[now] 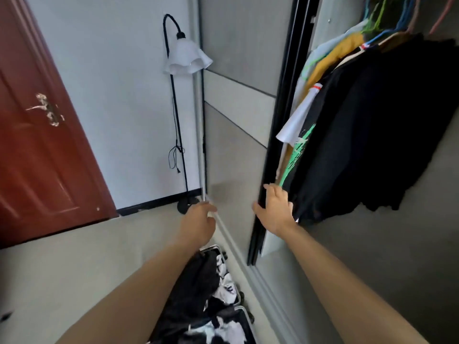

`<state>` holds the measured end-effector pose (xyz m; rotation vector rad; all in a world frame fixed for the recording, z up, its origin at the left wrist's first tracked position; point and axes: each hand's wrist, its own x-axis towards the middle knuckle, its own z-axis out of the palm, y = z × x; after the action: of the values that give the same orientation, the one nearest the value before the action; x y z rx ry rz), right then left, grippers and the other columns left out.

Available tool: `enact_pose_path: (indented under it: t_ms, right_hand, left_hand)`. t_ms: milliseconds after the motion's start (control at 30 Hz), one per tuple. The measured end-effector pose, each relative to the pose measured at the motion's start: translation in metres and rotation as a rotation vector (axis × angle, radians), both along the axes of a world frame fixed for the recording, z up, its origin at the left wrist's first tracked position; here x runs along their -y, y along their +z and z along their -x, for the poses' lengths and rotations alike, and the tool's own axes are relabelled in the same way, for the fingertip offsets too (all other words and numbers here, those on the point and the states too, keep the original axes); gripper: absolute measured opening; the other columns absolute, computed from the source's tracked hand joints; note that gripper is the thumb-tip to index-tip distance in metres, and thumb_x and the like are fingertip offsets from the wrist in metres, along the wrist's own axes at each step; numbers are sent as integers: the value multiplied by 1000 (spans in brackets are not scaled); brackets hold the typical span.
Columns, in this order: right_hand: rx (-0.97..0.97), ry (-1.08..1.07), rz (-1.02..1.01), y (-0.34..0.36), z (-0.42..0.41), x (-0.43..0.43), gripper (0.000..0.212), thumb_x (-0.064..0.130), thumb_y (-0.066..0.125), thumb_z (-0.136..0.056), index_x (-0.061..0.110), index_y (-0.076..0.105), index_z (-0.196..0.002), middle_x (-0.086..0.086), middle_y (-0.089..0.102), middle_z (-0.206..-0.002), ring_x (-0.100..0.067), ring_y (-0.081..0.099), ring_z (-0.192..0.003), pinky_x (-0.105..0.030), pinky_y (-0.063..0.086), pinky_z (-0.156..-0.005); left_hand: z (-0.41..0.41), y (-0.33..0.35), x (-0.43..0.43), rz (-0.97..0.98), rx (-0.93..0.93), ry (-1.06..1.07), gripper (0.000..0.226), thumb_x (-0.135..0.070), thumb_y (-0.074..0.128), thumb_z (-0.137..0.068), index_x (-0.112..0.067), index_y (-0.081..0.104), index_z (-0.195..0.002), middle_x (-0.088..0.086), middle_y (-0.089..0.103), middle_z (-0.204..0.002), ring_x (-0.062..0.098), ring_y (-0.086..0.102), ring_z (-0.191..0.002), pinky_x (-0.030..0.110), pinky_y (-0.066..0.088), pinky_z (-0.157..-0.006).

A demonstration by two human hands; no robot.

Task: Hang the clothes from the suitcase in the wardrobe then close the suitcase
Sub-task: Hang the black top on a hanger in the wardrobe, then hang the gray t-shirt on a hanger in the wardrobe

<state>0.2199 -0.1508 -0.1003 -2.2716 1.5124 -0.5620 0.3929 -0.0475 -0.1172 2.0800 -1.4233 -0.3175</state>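
The wardrobe's grey sliding door (238,135) has a black edge frame, and my right hand (274,212) lies on that edge with its fingers wrapped round it. My left hand (198,224) hovers in front of the door's lower left corner with loosely curled fingers, holding nothing. Inside the wardrobe hang dark garments (372,125), a yellow one and a white one on coloured hangers (387,23). Below my arms the suitcase (218,301) lies open on the floor, filled with black and white clothes.
A black floor lamp (185,58) with a white shade stands against the white wall left of the wardrobe. A red-brown door (42,150) with a metal handle is at the far left. The floor is grey.
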Motion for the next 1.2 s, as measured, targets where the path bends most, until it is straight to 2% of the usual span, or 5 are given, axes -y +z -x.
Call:
enact_pose_path:
  t_ms: [167, 467, 567, 1033, 1200]
  right_hand:
    - [-80, 74, -150, -76, -54, -82, 63, 40, 52, -94, 12, 32, -147, -3, 28, -152, -24, 24, -138, -44, 27, -109]
    - [-198, 131, -451, -196, -83, -176, 60, 41, 49, -95, 19, 31, -148, -3, 27, -154, -26, 19, -142, -47, 21, -113]
    - [-228, 134, -491, -242, -81, -185, 48, 38, 48, -96, 20, 38, -140, -4, 34, -148, -26, 24, -138, -46, 25, -108]
    - [-402, 141, -625, -644, -60, -197, 47, 38, 47, -97, 29, 40, -143, -1, 41, -145, -27, 31, -135, -45, 33, -106]
    - [-433, 287, -563, -756, -78, -183, 52, 34, 44, -101, 25, 28, -150, 2, 33, -152, -22, 23, -142, -47, 27, -111]
  left_hand:
    - [-54, -59, -92, -102, 3, 51, 37, -7, 49, -91, -16, 61, -125, 2, 44, -146, 22, 38, -135, 27, 29, -107]
    - [-91, -166, -200, -267, -62, 120, 32, -7, 47, -88, -13, 67, -113, 0, 58, -130, 23, 50, -124, 32, 42, -100]
    - [-89, -211, -208, -331, -68, 111, 42, -4, 46, -88, -15, 60, -126, -5, 54, -133, 19, 45, -125, 27, 38, -100]
    - [-60, -618, -186, -560, -209, -29, 41, -12, 47, -94, -15, 51, -134, 1, 38, -149, 18, 31, -138, 26, 36, -103]
    - [-68, -731, -160, -788, -177, -89, 44, -34, 56, -91, -9, 52, -128, 11, 42, -139, 29, 35, -130, 37, 39, -104]
